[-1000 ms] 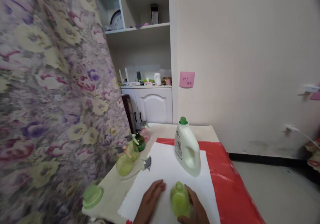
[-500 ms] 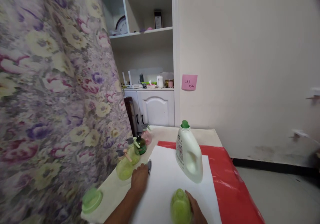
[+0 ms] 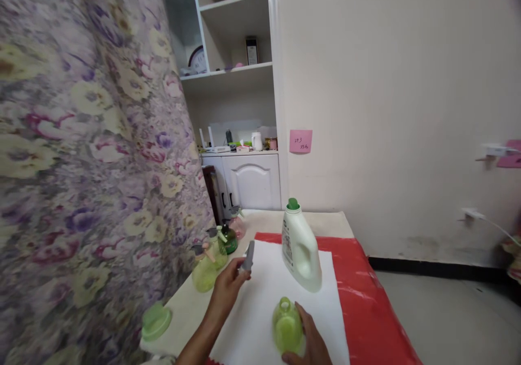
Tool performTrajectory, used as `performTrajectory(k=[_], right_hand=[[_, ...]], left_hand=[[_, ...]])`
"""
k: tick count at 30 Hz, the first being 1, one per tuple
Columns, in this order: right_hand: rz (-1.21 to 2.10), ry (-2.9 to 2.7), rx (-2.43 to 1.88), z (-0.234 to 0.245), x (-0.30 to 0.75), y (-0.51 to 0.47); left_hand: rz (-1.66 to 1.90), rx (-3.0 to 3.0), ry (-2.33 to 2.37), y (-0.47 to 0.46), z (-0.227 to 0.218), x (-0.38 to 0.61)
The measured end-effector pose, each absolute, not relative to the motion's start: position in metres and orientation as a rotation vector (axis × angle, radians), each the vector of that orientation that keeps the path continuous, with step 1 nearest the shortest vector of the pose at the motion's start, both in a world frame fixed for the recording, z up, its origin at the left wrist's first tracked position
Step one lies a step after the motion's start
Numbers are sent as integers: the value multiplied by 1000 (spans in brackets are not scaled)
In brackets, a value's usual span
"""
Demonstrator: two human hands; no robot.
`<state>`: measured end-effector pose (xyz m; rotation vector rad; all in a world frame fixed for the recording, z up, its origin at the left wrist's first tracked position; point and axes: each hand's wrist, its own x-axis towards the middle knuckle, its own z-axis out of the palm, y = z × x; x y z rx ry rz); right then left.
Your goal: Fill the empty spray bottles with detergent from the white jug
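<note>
The open green bottle [image 3: 287, 326] could tip on the white sheet [image 3: 280, 300], since my right hand [image 3: 306, 337] only cups one side. My left hand [image 3: 226, 287] pinches the grey sprayer head [image 3: 247, 258] lightly (a loose grip could drop it) above the sheet's left edge, near the detergent jug [image 3: 300, 248].

lots of green and purple here
lime green bottle [image 3: 287, 325], white jug [image 3: 300, 248] with green cap, red cloth [image 3: 366, 300], purple floral curtain [image 3: 93, 153].

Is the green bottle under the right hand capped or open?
Open: the green bottle shows a bare round mouth, while the left hand holds the grey spray head apart.
</note>
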<state>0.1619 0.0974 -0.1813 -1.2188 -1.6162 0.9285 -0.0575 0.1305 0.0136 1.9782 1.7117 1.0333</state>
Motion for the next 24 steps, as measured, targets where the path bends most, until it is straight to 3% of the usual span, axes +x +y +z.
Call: performTrajectory(k=[4, 7, 16, 24], right_hand=[[883, -1626, -1179, -184, 162, 98], [855, -1622, -1135, -191, 160, 101], [728, -1561, -1072, -214, 154, 109], [743, -1550, -1115, -206, 151, 106]], left_hand=[[1528, 1474, 1185, 102, 52, -37], [1679, 1194, 861, 85, 71, -18], [1719, 1022, 742, 81, 57, 18], [1668, 1069, 821, 89, 30, 26]])
